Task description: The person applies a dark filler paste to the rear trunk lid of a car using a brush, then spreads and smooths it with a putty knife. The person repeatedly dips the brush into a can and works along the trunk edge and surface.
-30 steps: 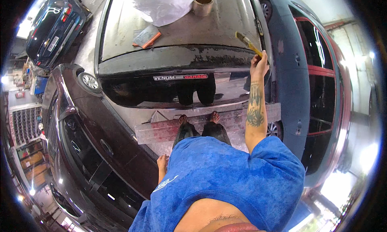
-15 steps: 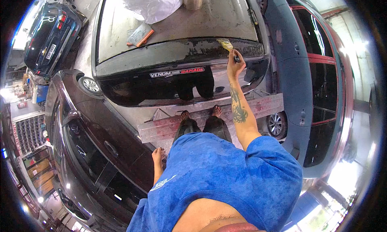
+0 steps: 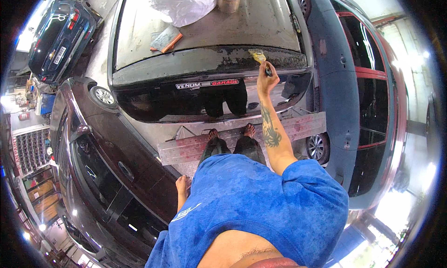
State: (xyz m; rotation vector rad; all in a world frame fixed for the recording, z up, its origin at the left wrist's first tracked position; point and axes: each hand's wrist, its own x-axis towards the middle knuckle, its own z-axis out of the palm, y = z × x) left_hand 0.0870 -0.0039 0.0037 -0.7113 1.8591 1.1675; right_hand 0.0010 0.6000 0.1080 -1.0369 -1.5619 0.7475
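My right hand [image 3: 267, 79] is closed on the handle of a paintbrush [image 3: 257, 56] with pale yellowish bristles. The bristles meet the dark, patchy strip [image 3: 223, 57] along the near edge of a car roof [image 3: 205, 33]; contact is hard to judge. Low at my left side hangs my left hand [image 3: 182, 183], its fingers loosely curled and partly out of sight, with nothing seen in it. On the roof stand an open can [image 3: 228, 3], a crumpled whitish plastic sheet [image 3: 186, 7] and a grey, orange-edged flat tool [image 3: 166, 39].
Under my bare feet is a worn metal plank [image 3: 298, 124]. Glossy dark glass [image 3: 160, 96] with a sticker lies just below the roof edge. A dark car [image 3: 135, 151] stands close on the left, a dull blue-grey car [image 3: 333, 96] on the right. Farther left is another car [image 3: 58, 40].
My right hand and the paintbrush have shifted slightly left and a little nearer to me along the dark strip. The whole view has also moved a little.
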